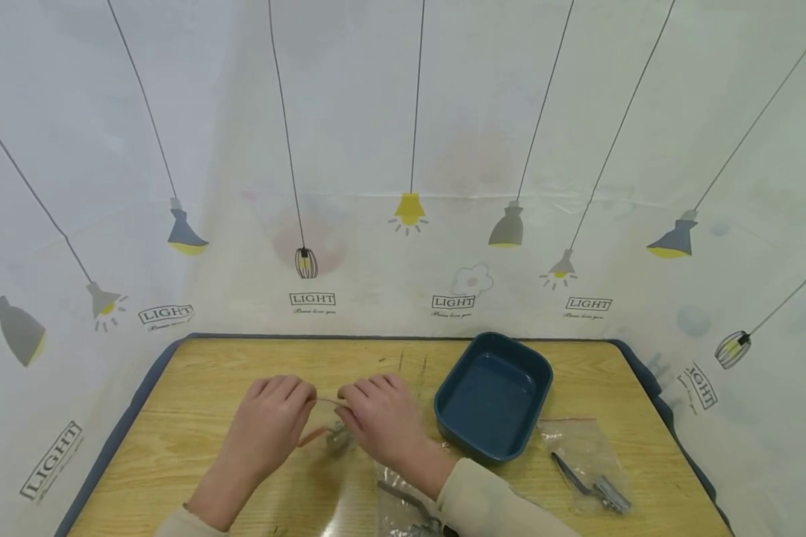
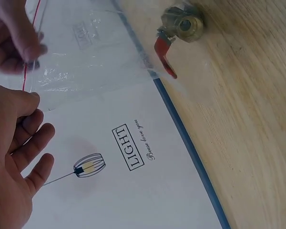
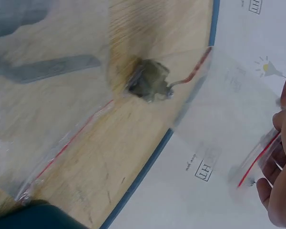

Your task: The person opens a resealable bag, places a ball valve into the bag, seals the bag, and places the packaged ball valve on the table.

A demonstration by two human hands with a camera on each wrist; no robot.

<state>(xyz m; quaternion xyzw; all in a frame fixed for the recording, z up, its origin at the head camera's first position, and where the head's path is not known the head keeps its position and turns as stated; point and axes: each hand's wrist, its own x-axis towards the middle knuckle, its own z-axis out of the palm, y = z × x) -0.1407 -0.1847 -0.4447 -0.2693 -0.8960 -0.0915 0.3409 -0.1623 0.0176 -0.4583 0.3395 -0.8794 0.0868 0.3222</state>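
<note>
Both hands pinch the red-striped top edge of a clear zip bag (image 2: 95,62). My left hand (image 1: 269,421) grips one side of that edge, and my right hand (image 1: 386,418) grips the other, a short gap between them in the head view. Low in the bag hangs a brass ball valve (image 2: 183,24) with a red lever handle; the right wrist view shows the same ball valve (image 3: 150,81), somewhat blurred. From the left wrist, the left hand (image 2: 12,148) appears with its lower fingers loosely curled. The right hand (image 3: 281,176) is partly cut off at its own wrist view's edge.
A dark blue tray (image 1: 493,399) stands right of the hands on the wooden table (image 1: 168,440). Another clear bag (image 1: 587,462) with a dark-handled metal part lies right of it. A further bag (image 1: 410,503) lies under the right forearm. A printed curtain (image 1: 376,149) surrounds the table.
</note>
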